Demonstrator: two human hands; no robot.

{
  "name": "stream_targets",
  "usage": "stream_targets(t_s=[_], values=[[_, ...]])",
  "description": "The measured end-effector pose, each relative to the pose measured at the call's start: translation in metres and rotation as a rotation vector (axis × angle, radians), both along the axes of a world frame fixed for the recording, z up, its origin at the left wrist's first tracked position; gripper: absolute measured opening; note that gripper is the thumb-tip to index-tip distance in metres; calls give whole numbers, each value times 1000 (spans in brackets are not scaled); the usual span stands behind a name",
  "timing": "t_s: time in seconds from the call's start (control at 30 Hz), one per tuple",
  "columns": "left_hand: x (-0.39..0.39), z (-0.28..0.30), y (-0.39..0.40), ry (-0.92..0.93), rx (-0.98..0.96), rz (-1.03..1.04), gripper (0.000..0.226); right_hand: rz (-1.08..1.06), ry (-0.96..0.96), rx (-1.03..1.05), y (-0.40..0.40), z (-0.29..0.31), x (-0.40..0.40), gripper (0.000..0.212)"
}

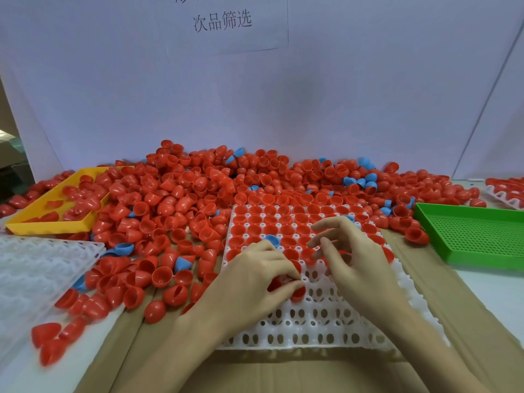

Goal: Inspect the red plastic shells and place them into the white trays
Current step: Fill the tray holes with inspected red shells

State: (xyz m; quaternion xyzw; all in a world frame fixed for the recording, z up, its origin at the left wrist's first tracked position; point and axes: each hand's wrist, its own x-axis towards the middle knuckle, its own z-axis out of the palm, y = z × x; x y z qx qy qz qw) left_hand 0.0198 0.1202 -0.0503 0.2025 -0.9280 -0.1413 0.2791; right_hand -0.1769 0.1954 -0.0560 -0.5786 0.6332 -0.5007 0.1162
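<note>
The left hand (pixel 255 282) covers most of what it grips: only slivers of red shells (pixel 298 293) show between its curled fingers and thumb, so their number and condition cannot be made out. It sits over the middle rows of the white tray (pixel 312 333) at the centre of the desk (pixel 507 290). The right hand (pixel 351 259) hovers just beside it over the same tray, fingers spread and loosely bent, gripping nothing; it hides several pockets beneath it, and whether those are filled cannot be told.

The tray's far rows are filled with red shells sitting open side up, glossy and cup-shaped; the near rows show bare white pockets with oval holes. One blue shell (pixel 271 240) lies in the tray just beyond the left hand.

Behind and left of the tray spreads a large heap of loose shells (pixel 181 191), red with a few blue ones mixed in, lying at all angles. It spills into a yellow tray (pixel 45 219) at far left. A second white tray (pixel 34 268) at near left is cut off by the frame edge and blurred. A green perforated tray (pixel 476 236) stands at right. Another filled tray (pixel 504 191) at far right is mostly out of frame. The paper sign (pixel 222 22) on the back wall is cut off at the top.
</note>
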Motion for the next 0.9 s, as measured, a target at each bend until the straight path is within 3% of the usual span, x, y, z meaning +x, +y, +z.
stream_targets(t_s=[0.27, 0.9], values=[[7, 6, -6, -68, 104, -47, 23, 16, -1, 11, 0, -1, 2, 27], [9, -2, -16, -90, 11, -28, 37, 8, -9, 11, -1, -1, 3, 31]])
